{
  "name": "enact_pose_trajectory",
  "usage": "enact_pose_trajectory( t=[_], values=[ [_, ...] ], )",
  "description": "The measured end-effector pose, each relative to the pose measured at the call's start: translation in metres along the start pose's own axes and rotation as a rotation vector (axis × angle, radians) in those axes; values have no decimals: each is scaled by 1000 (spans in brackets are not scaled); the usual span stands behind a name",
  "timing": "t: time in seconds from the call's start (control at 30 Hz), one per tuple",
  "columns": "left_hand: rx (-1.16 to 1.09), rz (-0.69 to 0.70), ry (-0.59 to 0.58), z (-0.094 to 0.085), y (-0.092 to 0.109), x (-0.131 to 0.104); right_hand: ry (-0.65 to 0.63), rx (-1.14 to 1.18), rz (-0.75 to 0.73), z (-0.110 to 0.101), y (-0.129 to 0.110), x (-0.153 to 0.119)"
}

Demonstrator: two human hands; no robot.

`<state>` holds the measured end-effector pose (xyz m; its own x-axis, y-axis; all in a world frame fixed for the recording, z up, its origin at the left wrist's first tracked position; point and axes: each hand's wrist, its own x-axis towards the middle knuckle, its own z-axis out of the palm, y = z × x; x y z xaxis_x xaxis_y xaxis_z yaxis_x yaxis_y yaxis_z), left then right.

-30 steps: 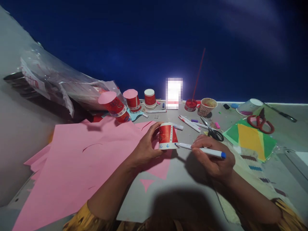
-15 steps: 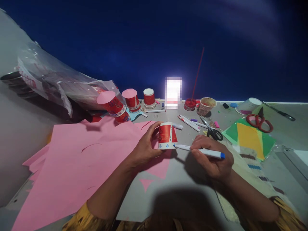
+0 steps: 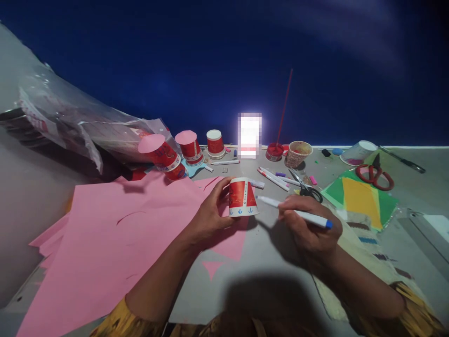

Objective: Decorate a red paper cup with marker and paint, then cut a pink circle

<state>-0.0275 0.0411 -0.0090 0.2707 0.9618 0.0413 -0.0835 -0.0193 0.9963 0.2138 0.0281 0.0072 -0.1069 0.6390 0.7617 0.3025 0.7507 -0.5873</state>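
My left hand (image 3: pixel 212 208) is closed around the left side of a red and white paper cup (image 3: pixel 242 196), which is upside down above the table. Blue arrow-like marks run along the white band at the cup's lower rim. Between the fingers of my right hand (image 3: pixel 312 229) is a white felt-tip pen (image 3: pixel 312 217) with a blue end. Its tip points left and stands just off the cup's right side, above the band. Under my left hand and forearm lies a large sheet of pink paper (image 3: pixel 101 234).
Behind stand upturned cups (image 3: pixel 215 144), some with pink paper tops. Loose markers (image 3: pixel 273 179), black-handled scissors (image 3: pixel 307 189), red-handled scissors (image 3: pixel 375 175), a speckled cup (image 3: pixel 298 153) and a red pot (image 3: pixel 274 151) with a stick lie further back. Green and yellow sheets (image 3: pixel 361 199) are at right.
The pen tip has lifted off the cup's white band and sits slightly higher. A blue mark now shows where it was. The cup has turned or tilted slightly in my left hand.
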Motion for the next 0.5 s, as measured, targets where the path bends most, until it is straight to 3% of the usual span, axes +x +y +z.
enact_pose_trajectory(
  t=[0.1,0.33,0.5],
  values=[
    [-39,-29,3,-1,-3,0,-21,-46,90,1,8,-4],
    [-172,-87,-105,4,-1,-2,-273,-38,257,4,33,0],
    [-210,-116,-114,8,-1,-3,-394,-109,131,2,35,1]
  ],
)
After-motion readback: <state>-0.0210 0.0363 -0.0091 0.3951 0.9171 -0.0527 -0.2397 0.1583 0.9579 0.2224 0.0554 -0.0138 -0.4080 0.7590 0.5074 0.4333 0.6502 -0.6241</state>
